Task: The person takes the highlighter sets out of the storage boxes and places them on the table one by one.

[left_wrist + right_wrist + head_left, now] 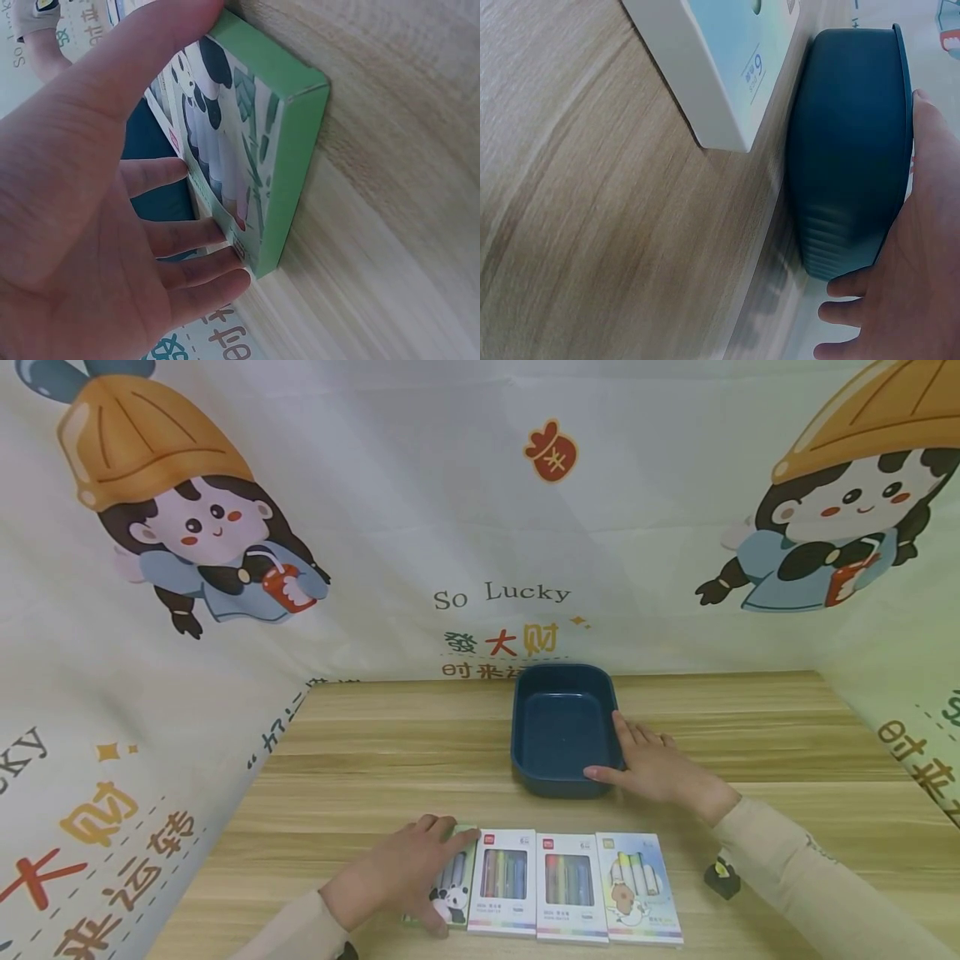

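In the head view my left hand [408,868] spans a green marker box with a panda on it [452,885], which lies flat at the left end of a row. The left wrist view shows the thumb by one end of the green box [292,150] and outstretched fingertips along its side. My right hand [660,768] is at the right side of a dark blue plastic bin [564,785], its thumb over the near right rim. From the right wrist, the bin's outer wall [847,150] shows, with spread fingers by it.
Right of the panda box lie two white marker boxes [502,918] [572,922] and a light blue marker box [641,918], side by side. Everything rests on a wood-grain table [375,752]. A printed cloth [375,527] hangs behind and along both sides.
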`<state>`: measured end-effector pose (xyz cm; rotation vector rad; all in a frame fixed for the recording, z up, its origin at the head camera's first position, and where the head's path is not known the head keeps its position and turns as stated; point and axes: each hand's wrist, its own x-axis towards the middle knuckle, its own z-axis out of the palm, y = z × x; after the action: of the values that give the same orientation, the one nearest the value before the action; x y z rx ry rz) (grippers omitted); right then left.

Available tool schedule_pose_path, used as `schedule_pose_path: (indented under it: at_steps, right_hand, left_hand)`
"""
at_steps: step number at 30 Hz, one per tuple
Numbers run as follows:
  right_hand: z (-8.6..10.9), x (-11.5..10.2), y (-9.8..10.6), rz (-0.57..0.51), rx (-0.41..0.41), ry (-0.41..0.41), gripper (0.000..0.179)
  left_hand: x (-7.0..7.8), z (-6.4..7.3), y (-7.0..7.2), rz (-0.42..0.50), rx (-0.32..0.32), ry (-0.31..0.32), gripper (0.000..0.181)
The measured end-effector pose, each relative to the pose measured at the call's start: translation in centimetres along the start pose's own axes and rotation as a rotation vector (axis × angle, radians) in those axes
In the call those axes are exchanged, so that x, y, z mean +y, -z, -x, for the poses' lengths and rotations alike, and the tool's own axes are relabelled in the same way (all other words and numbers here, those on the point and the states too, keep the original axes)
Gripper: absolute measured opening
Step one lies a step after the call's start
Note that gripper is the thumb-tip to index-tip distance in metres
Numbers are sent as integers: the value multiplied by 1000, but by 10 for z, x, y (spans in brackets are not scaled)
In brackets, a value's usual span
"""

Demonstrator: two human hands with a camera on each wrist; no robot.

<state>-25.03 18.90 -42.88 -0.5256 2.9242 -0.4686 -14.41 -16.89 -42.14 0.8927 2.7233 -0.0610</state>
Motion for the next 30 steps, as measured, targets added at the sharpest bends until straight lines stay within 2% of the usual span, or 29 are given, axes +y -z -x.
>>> schedule_pose_path:
  at_steps: [20, 30]
  right_hand:
    - [0, -2, 1, -10, -7, 5, 115]
    - [1, -2, 3, -36, -32, -20, 117]
  left_hand:
    - [2, 1, -5, 17, -13, 44, 117]
    - [3, 2, -7, 6, 15, 26, 117]
